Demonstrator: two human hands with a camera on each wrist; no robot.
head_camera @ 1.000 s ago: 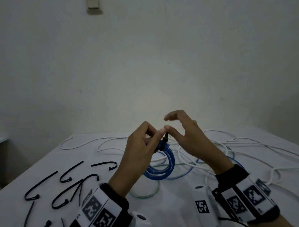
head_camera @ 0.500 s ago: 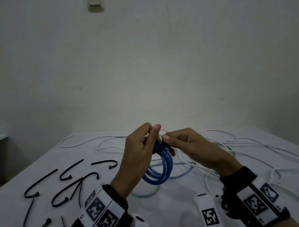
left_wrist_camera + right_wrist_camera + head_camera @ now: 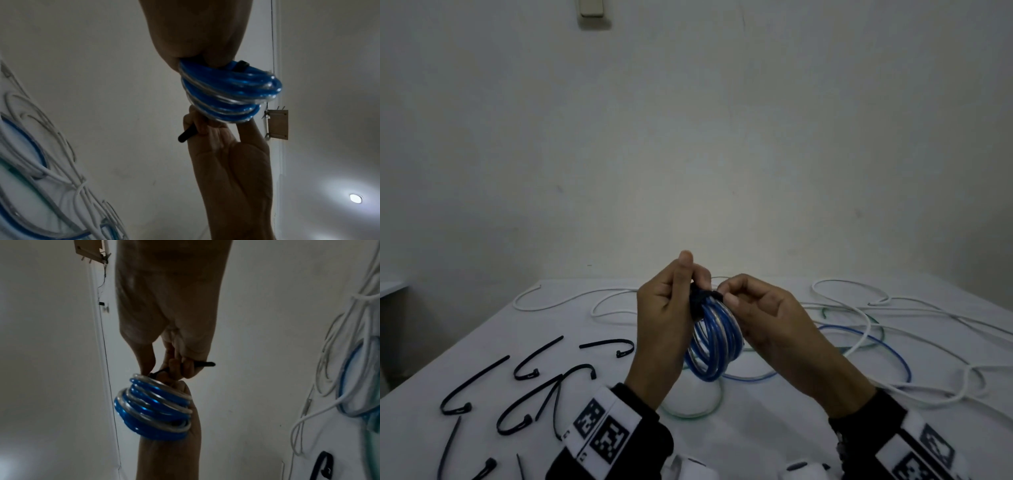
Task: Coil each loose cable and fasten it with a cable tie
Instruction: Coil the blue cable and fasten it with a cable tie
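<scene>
While the blue coil (image 3: 714, 342) is hanging in the air above the table (image 3: 482, 342), the left hand (image 3: 667, 318) is gripping its top and the right hand (image 3: 760, 318) is pinching the black tie (image 3: 703, 297) wrapped there. The tie's free tail is sticking out past the right fingers (image 3: 186, 368), running crosswise to the coil, so the right hand is nearer for the pull. A second ago the right hand was spread open; it is now curling shut on the tie, apparently tightening it. Loose cables (image 3: 859, 308) are lying behind.
</scene>
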